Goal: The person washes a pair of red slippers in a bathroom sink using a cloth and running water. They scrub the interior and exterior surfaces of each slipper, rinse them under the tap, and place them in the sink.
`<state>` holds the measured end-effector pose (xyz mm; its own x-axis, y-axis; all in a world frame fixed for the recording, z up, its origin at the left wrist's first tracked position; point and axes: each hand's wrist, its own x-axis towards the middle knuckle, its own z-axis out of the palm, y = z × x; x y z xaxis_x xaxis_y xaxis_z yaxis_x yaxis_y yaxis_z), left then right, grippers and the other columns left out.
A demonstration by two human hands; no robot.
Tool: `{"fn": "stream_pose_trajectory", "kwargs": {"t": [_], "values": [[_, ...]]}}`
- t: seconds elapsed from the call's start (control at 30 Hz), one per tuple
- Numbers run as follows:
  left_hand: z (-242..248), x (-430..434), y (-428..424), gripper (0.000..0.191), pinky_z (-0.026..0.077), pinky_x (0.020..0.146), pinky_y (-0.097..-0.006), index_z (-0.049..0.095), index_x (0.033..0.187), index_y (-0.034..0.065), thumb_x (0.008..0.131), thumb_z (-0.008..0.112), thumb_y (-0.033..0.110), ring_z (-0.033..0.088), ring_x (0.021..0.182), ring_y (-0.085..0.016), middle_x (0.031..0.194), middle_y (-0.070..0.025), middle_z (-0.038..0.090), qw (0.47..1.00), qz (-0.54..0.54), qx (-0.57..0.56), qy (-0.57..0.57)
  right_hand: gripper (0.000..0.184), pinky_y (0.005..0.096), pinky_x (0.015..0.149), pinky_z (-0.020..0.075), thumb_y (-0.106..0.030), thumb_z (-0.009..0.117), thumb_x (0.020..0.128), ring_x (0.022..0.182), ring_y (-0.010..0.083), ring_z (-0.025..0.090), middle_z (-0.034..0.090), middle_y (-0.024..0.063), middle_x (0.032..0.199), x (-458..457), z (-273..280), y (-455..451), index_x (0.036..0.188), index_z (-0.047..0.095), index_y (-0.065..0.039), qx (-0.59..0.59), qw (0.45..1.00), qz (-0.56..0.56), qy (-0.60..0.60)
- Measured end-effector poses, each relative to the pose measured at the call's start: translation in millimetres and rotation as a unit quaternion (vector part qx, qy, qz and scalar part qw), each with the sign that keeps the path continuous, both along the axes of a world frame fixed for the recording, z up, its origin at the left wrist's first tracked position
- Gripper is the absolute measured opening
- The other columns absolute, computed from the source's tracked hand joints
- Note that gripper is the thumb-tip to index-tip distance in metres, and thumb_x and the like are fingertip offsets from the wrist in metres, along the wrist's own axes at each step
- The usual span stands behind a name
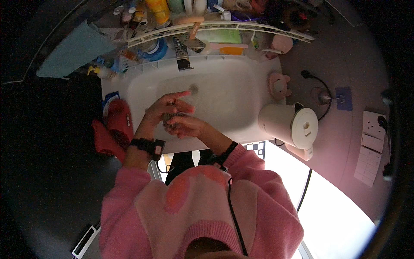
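Note:
Both bare hands are close together over the left part of a white washbasin (233,119). My left hand (168,105) is above, its index finger stretched out to the right and other fingers partly bent. Just below it, my right hand (184,125) has its fingers curled towards the left palm. A small greyish-brown thing (168,117) shows between the hands; what it is, and which hand bears it, is unclear. Dark bands are around both wrists, the left one carrying a small device. The basin's round drain (193,89) lies beyond the fingertips.
A white electric kettle (278,121) stands at the basin's right edge, beside a pink animal-shaped item (278,85). Red rubber-like items (119,119) are at the left edge. Behind, a white rack rail (239,24) fronts bottles and toiletries. A black metal strip (183,60) juts over the basin.

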<state>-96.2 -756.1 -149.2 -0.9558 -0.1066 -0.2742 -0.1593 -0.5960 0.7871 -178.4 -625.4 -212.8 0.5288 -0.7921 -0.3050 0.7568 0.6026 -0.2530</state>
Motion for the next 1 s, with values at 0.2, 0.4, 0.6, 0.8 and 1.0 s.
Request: {"fn": "stream_pose_trajectory", "kwargs": {"t": [0.2, 0.4, 0.6, 0.8, 1.0], "values": [[3.7, -17.7, 12.4, 0.046, 0.036, 0.045, -0.0243, 0.045, 0.136, 0.0028, 0.099, 0.048, 0.03, 0.038, 0.041, -0.007, 0.048, 0.0034, 0.041, 0.99, 0.114, 0.026, -0.083, 0.025, 0.0205, 0.046, 0.0319, -0.035, 0.068, 0.085, 0.058, 0.0048, 0.042, 0.049, -0.005, 0.069, -11.4, -10.1, -4.1, 0.091, 0.055, -0.015, -0.017, 0.995, 0.039, 0.09], [-26.6, -33.7, 14.0, 0.037, 0.032, 0.041, -0.0282, 0.055, 0.117, 0.0033, 0.099, 0.049, 0.035, 0.03, 0.038, -0.01, 0.046, 0.0035, 0.033, 0.958, 0.231, -0.048, -0.161, 0.025, 0.0357, 0.049, 0.0438, -0.029, 0.064, 0.083, 0.059, 0.0214, 0.055, 0.059, 0.0072, 0.074, -10.9, -20.7, -16.3, 0.086, 0.056, -0.006, -0.112, 0.834, -0.064, 0.536], [-95.8, -34.0, 23.2, 0.027, 0.035, 0.043, -0.032, 0.056, 0.104, 0.0035, 0.097, 0.05, 0.029, 0.035, 0.041, -0.015, 0.049, -0.0014, 0.036, 0.856, 0.439, -0.025, -0.271, 0.03, 0.0442, 0.069, 0.0522, -0.03, 0.057, 0.083, 0.083, 0.0348, 0.065, 0.067, 0.0178, 0.089, 1.1, -69.1, -18.9, 0.092, 0.065, -0.003, -0.166, 0.542, 0.075, 0.82], [-153.0, -13.1, 17.5, 0.033, 0.041, 0.051, -0.0316, 0.054, 0.114, 0.0037, 0.096, 0.05, 0.03, 0.039, 0.045, -0.016, 0.057, -0.0029, 0.043, 0.81, 0.438, 0.033, -0.389, 0.025, 0.0419, 0.067, 0.053, -0.028, 0.058, 0.083, 0.09, 0.0302, 0.065, 0.068, 0.0138, 0.092, 8.8, -77.5, -16.1, 0.088, 0.068, -0.005, -0.147, 0.531, 0.101, 0.828], [-31.8, -3.8, 8.5, 0.063, 0.052, 0.068, -0.0311, 0.041, 0.141, 0.0078, 0.093, 0.054, 0.046, 0.061, 0.069, -0.015, 0.092, -0.0121, 0.065, 0.981, 0.13, 0.122, -0.082, 0.023, 0.0261, 0.038, 0.0361, -0.029, 0.061, 0.089, 0.051, 0.0125, 0.048, 0.053, 0.0008, 0.066, -6.3, -16.6, 2.7, 0.076, 0.058, -0.01, -0.071, 0.933, 0.077, 0.345]]}}
